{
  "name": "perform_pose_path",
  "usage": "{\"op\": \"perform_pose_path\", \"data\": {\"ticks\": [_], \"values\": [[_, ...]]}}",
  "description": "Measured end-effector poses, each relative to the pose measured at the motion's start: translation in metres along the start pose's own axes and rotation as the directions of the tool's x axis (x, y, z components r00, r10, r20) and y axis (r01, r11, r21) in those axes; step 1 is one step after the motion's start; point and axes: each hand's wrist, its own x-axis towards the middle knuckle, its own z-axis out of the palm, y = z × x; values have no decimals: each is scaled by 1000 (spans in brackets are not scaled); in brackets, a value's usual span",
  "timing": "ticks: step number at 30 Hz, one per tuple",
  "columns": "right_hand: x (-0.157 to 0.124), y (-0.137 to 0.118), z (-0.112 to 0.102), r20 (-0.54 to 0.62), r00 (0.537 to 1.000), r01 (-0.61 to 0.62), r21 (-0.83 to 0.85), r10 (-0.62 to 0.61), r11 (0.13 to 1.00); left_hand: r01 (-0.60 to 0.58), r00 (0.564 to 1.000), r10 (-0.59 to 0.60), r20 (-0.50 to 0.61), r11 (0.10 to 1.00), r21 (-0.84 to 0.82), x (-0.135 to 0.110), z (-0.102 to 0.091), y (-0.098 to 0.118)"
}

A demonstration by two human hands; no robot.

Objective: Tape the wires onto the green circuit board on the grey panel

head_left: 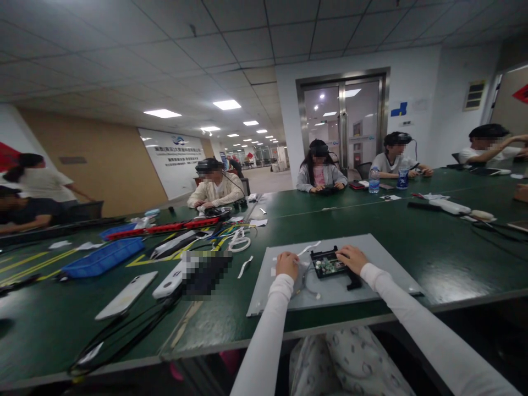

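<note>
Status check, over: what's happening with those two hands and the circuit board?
Left hand on gray panel, grip unclear. Right hand at black frame's right end. Circuit board inside frame. Thin cable beside left hand.

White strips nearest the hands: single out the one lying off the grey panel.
The white strip on the green tabletop, left of the grey panel; the other strip lies on the panel, just beyond the left hand.
</note>
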Motion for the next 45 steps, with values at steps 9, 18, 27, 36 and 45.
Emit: {"op": "perform_pose_path", "data": {"ticks": [9, 18, 27, 36, 45], "values": [[0, 4, 1, -5, 1000, 31, 30, -31, 999, 85, 987, -119, -105, 956, -280, 6, -5, -5], [-4, 2, -7, -135, 991, 21, 138, -2, 990, 187, 949, -310, -45, 677, -712, 9, -8, -5], [-29, -54, -49, -251, 968, 101, 388, -1, 916, 235, 949, -286, 136, 349, -907, -3, -17, 7], [-31, -122, 7, -223, 934, 342, 324, -280, 882, 311, 939, -225, 259, 236, -921, -11, -28, 22], [-35, -115, 13, -246, 925, 341, 196, -291, 919, 368, 927, -162, 338, 222, -903, -12, -27, 28]]}}
